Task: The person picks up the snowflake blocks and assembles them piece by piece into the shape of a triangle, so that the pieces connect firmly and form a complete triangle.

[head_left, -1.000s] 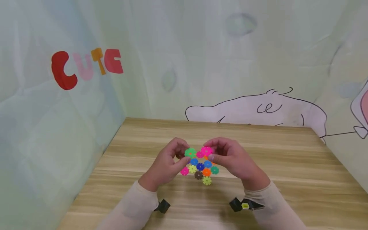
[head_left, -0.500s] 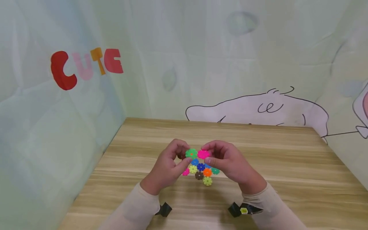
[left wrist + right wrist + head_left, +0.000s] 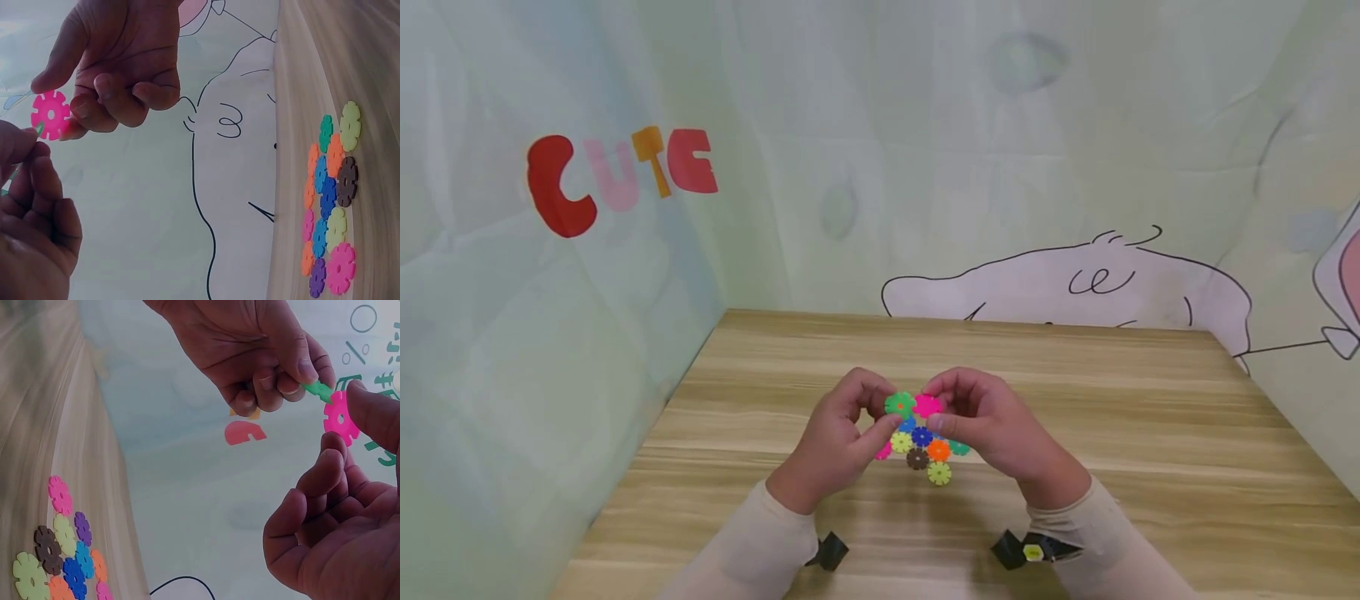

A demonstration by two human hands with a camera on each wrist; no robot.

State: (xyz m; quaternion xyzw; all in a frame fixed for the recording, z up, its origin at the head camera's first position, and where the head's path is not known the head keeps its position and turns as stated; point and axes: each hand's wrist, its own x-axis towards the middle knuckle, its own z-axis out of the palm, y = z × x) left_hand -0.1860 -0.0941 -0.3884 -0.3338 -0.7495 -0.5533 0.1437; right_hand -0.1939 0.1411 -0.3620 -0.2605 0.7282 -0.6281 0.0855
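Now pinches green disc (image 3: 892, 402) in left grip (image 3: 841, 437) against pink disc (image 3: 928, 405) in right grip (image 3: 1000, 429); seems barely begun, with loose discs (image 3: 935, 476) on bench (image 3: 1075, 358).

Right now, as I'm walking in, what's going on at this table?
Someone is working with notched plastic discs. Their left hand pinches a green disc and their right hand pinches a pink disc, with the two edges meeting above the table. The wrist views show them set at an angle to each other, but I can't tell whether their slots are locked. Other discs, in several colors, lie grouped below.
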